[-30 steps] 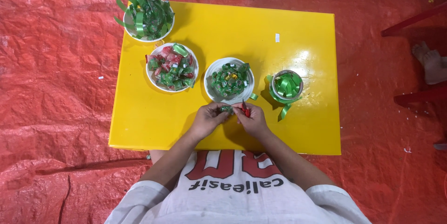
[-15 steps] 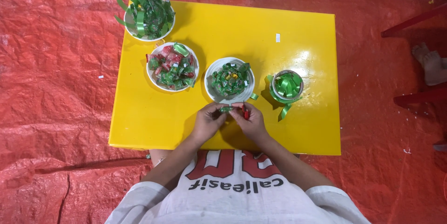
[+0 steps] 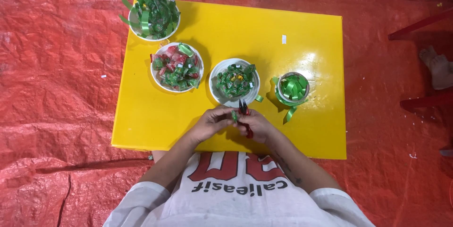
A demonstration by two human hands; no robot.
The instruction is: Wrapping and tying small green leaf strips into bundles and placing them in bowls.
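Observation:
My left hand pinches a small green wrapped candy over the front of the yellow table. My right hand grips red-handled scissors, whose dark blades point up next to the candy. Just beyond my hands stands a white bowl of green candies. To its left is a white bowl of red and green candies.
A small bowl of green ribbon pieces stands right of the hands. A bowl of long green ribbon strips sits at the table's far left corner. Red tarp covers the floor. Another person's bare foot rests at the right.
Both hands stay together at the table's front edge. The scissors have tilted up, so their blades now stand beside the candy.

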